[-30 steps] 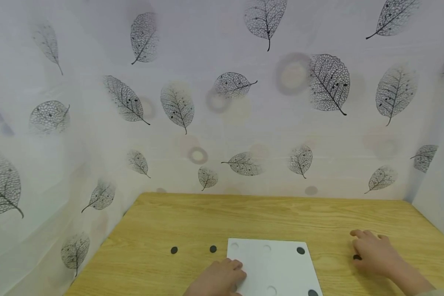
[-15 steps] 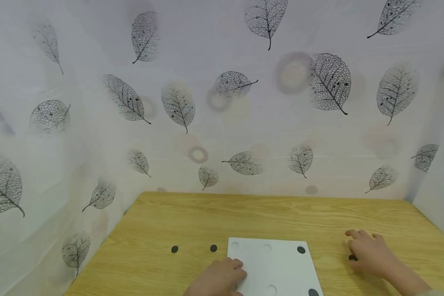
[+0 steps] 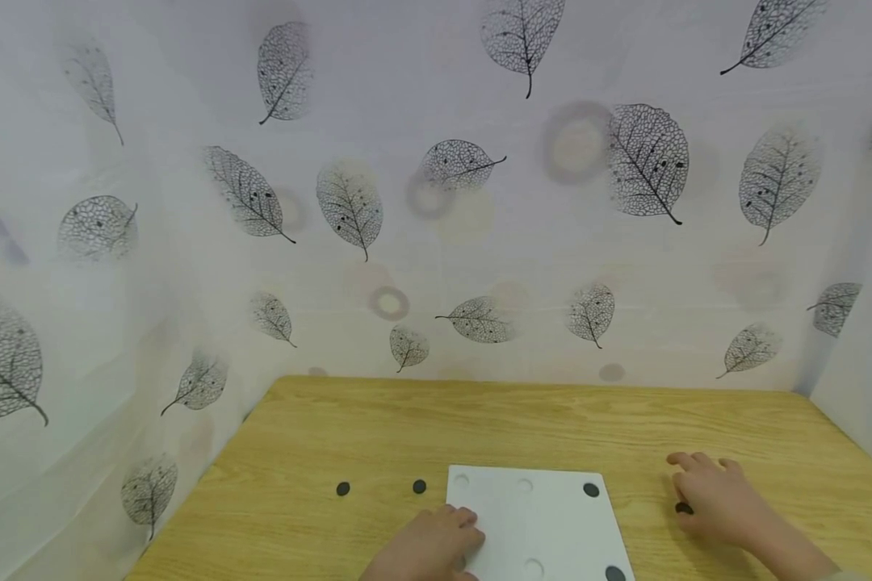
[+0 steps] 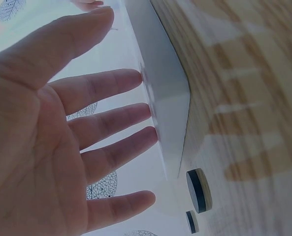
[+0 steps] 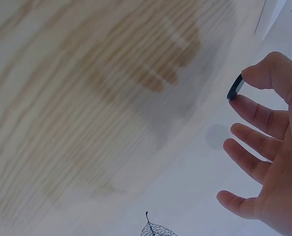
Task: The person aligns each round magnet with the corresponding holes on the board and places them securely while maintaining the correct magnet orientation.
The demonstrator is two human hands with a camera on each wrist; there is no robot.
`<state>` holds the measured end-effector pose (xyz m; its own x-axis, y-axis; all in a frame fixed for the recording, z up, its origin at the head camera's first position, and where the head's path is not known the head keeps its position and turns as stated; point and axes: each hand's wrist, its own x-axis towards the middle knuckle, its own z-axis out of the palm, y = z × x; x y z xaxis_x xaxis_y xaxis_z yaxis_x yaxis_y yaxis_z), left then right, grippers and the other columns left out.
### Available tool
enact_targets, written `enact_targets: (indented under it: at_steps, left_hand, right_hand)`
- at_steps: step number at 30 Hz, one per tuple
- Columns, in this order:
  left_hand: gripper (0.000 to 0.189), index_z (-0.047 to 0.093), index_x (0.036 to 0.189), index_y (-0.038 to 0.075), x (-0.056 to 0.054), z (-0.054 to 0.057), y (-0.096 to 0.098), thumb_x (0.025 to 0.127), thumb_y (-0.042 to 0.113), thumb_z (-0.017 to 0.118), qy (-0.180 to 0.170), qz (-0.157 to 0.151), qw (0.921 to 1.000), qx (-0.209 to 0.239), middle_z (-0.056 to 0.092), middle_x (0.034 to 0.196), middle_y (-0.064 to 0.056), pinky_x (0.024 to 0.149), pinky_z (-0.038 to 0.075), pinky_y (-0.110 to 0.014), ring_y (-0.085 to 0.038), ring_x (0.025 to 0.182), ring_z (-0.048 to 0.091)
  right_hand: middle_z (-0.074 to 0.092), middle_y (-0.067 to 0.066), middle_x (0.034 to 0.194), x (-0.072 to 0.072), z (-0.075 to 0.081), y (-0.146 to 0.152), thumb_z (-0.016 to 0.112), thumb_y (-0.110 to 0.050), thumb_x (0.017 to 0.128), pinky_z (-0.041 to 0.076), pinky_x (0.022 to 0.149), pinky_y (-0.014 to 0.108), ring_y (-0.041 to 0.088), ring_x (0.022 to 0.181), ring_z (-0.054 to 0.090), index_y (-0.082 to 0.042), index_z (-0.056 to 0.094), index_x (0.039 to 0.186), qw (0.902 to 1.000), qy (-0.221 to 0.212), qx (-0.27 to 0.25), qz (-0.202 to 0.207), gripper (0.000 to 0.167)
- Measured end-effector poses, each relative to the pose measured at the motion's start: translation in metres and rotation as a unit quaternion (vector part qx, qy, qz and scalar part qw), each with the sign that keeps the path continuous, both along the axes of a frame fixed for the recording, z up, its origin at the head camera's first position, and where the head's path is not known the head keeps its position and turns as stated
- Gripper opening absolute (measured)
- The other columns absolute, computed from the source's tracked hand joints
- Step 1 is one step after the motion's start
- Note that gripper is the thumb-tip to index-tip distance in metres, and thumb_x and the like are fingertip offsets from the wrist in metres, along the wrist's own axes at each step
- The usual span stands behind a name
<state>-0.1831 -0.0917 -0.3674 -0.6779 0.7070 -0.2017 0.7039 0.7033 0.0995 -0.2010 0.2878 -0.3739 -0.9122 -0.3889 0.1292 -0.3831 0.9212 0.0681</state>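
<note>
Disc [image 5: 235, 87], black, 1: above the table [image 3: 538, 420], right of the white board [image 3: 548, 520]. Best gripped lightly by rim alone, flat faces free, board held firm. Right hand [image 3: 723, 502]: pinch on disc by thumb and 1 finger, other 3 apart. Left hand [image 3: 430, 542]: fingers loosely extended, tips on board's left side.

Pinched disc [image 3: 684, 507] in the right hand [image 3: 719, 499]: black | board [image 3: 552, 524] at the left hand's [image 3: 429, 545] fingertips: white, inset discs [image 3: 591, 490] black | loose discs [image 3: 419, 486] beyond that hand: black | table [image 3: 523, 420] below the grip: yellow-brown woodgrain | curtain [image 3: 421, 97] beyond: whitish, black veined leaves, faint greyish rings
</note>
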Motion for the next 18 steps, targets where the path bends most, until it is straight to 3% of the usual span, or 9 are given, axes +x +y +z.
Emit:
enact_targets:
  at_steps: [18]
  left_hand:
    - [0.033,0.061,0.102,0.024,0.002,0.0,0.0,0.075,0.042,0.065,0.023,-0.009,0.9997,0.002,0.053,0.108,0.011,0.075,0.043,-0.025,-0.007,0.094,0.049]
  right_hand:
    - [0.055,0.009,0.104,0.005,0.002,-0.02,0.068,-0.016,0.057,0.033,0.071,0.063,0.031,0.093,0.05,-0.022,0.041,0.055,0.9993,0.017,0.004,0.034,0.028]
